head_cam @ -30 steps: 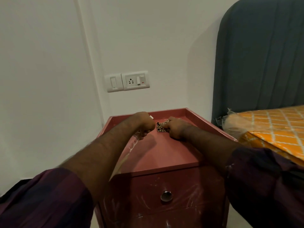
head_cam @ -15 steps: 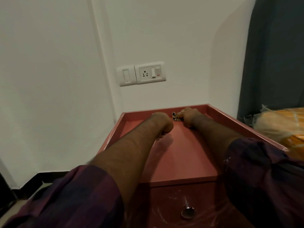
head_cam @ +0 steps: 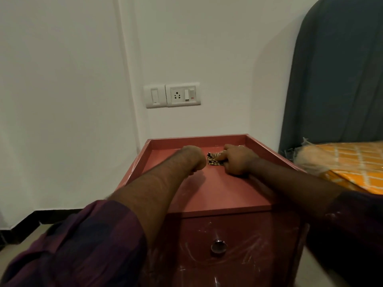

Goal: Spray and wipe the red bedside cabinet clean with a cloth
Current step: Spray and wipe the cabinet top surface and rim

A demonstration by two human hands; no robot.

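The red bedside cabinet [head_cam: 217,195] has a tray-like top with a raised rim, and a drawer with a round metal knob below. My right hand [head_cam: 238,160] holds a small black-and-cream patterned cloth [head_cam: 213,160] down on the back of the top, fingers curled over it. My left hand [head_cam: 194,160] is a closed fist just left of the cloth, hovering at the surface. Its palm side is hidden, so the spray bottle it gripped earlier does not show.
A white switch and socket plate [head_cam: 172,95] sits on the wall behind the cabinet. A grey padded headboard [head_cam: 335,79] and a plastic-wrapped orange mattress [head_cam: 348,162] stand close on the right. The white wall and black skirting run along the left.
Both hands slid from mid-top toward the back rim with the cloth, then drew slightly back. The view swung left and back. The white tip seen at my left fist no longer shows.
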